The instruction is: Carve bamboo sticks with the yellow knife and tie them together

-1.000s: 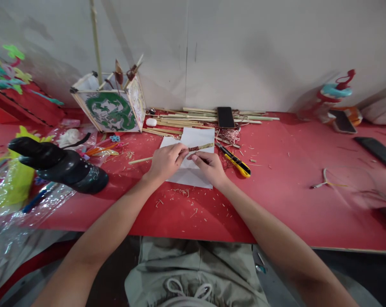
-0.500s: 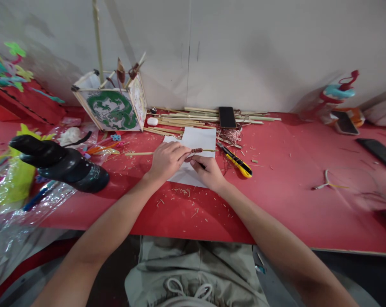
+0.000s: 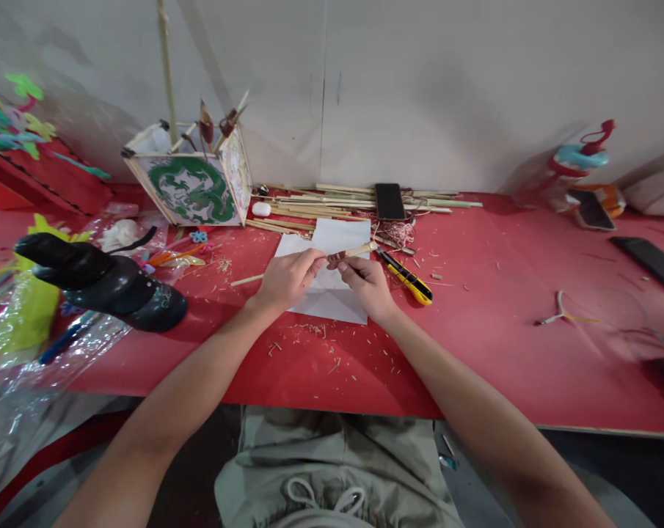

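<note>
We hold a thin stick (image 3: 361, 250) above white paper (image 3: 332, 302), left hand (image 3: 290, 280) closed around it, right hand (image 3: 367, 286) pinching its brown wrapping (image 3: 337, 257). Right beside lies a yellow cutter (image 3: 406, 279); behind, loose sticks (image 3: 304, 208) and a phone (image 3: 389, 202); leftward, a black bottle (image 3: 117, 290).

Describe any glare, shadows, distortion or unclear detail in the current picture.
In the head view, glare glints on the clear plastic; in that view, a shadow slants down the wall beside the tall stick, the black bottle leans, perhaps from lens distortion, and fine detail on the wrapped stick is unclear.
</note>
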`<act>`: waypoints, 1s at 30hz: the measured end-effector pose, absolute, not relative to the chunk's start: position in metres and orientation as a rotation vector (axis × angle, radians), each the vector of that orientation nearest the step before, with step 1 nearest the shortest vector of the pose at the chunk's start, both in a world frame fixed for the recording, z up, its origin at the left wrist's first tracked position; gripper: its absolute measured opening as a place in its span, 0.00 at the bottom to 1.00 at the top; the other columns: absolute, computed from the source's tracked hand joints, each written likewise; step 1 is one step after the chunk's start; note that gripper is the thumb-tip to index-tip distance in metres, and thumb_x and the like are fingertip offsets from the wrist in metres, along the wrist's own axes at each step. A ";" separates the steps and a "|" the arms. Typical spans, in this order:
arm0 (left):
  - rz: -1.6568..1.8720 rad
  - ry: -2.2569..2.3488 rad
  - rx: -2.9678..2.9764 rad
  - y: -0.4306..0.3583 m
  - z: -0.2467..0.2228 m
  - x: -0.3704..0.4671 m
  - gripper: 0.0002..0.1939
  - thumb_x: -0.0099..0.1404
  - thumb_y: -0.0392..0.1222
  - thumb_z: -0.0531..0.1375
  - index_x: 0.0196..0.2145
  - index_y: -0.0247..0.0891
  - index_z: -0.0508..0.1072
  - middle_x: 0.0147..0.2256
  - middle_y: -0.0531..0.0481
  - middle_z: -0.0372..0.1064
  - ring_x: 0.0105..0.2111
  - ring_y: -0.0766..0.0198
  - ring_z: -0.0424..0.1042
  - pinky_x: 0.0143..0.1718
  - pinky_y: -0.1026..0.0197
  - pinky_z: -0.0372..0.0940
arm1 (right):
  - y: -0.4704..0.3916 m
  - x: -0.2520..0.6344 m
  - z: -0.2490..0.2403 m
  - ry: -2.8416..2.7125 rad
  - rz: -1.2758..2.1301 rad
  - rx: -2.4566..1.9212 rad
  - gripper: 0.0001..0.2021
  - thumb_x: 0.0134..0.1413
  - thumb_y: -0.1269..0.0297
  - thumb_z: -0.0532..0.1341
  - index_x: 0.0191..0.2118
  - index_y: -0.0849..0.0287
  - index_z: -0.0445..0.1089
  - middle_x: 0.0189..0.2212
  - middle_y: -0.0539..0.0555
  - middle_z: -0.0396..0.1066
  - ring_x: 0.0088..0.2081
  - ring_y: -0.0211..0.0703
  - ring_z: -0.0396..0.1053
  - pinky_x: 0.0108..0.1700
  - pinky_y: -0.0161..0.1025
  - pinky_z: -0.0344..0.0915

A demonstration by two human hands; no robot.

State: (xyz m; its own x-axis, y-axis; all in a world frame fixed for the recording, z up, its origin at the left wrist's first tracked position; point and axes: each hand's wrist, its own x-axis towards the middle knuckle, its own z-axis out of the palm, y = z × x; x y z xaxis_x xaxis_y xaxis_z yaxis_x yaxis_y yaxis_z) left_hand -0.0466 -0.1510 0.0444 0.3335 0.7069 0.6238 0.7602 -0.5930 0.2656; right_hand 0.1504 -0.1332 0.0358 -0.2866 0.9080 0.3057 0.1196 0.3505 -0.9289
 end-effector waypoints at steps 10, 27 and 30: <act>-1.128 -1.419 -2.629 -0.151 0.042 -0.048 0.14 0.74 0.53 0.56 0.48 0.42 0.68 0.32 0.53 0.77 0.30 0.66 0.77 0.29 0.65 0.63 | -0.132 0.153 0.040 -1.623 1.072 -0.929 0.24 0.57 0.40 0.62 0.26 0.59 0.72 0.22 0.51 0.63 0.28 0.40 0.61 0.30 0.37 0.55; -1.046 -1.461 -2.576 -0.149 0.042 -0.047 0.15 0.77 0.52 0.50 0.44 0.41 0.69 0.31 0.52 0.78 0.29 0.65 0.77 0.28 0.64 0.61 | -0.136 0.151 0.042 -1.653 1.006 -0.936 0.27 0.58 0.39 0.61 0.27 0.61 0.74 0.23 0.51 0.66 0.28 0.38 0.60 0.32 0.37 0.58; -1.119 -1.470 -2.545 -0.149 0.039 -0.046 0.13 0.75 0.52 0.55 0.47 0.41 0.67 0.34 0.51 0.78 0.31 0.64 0.78 0.30 0.64 0.64 | -0.135 0.150 0.041 -1.642 1.043 -0.887 0.24 0.58 0.41 0.62 0.29 0.61 0.75 0.26 0.52 0.70 0.29 0.39 0.62 0.35 0.38 0.60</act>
State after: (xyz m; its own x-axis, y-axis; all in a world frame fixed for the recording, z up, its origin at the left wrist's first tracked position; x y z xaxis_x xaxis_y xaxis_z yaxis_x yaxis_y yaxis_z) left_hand -0.0462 -0.1489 0.0389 0.3100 0.7576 0.5744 0.7554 -0.5632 0.3350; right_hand 0.1500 -0.1351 0.0410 -0.2724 0.9014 0.3366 0.0781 0.3694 -0.9260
